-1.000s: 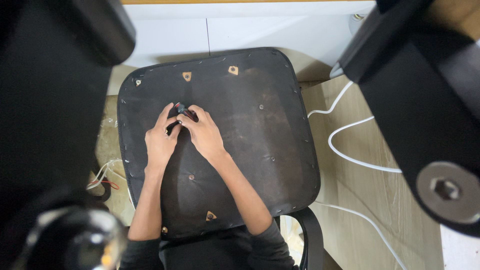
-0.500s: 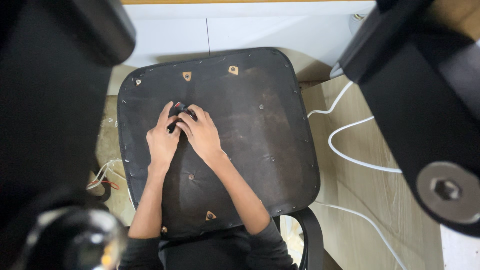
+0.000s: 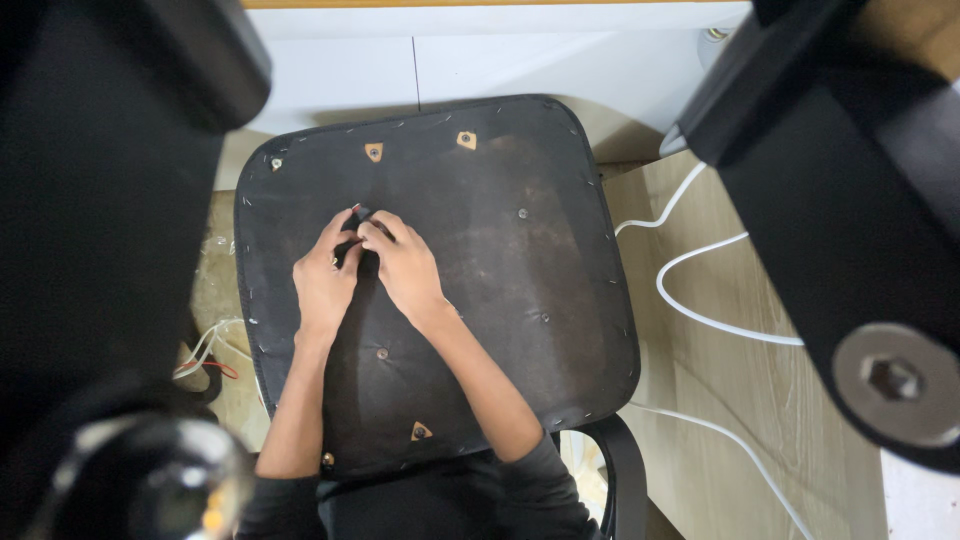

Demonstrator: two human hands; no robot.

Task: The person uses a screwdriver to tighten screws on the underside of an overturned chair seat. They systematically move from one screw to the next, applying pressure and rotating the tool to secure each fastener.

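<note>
A dark, upturned chair seat [image 3: 520, 290] lies below me, its black fabric underside stapled round the edge. My left hand [image 3: 322, 282] and my right hand [image 3: 405, 268] meet near the seat's upper left. Together their fingers pinch a small dark tool with a red tip [image 3: 356, 212], pressed against the fabric. Most of the tool is hidden under my fingers. Tan triangular patches with screw holes [image 3: 373, 151] sit near the far edge, and another patch [image 3: 421, 431] sits near me.
A white cable [image 3: 690, 265] loops over the wooden floor to the right. White cabinet doors [image 3: 420, 70] stand beyond the seat. Large blurred black shapes [image 3: 860, 180] crowd the left and right of the view. Thin wires [image 3: 205, 350] lie at the left.
My right hand's fingers have curled further over the small tool, hiding more of it. Both hands stay at the same spot on the seat.
</note>
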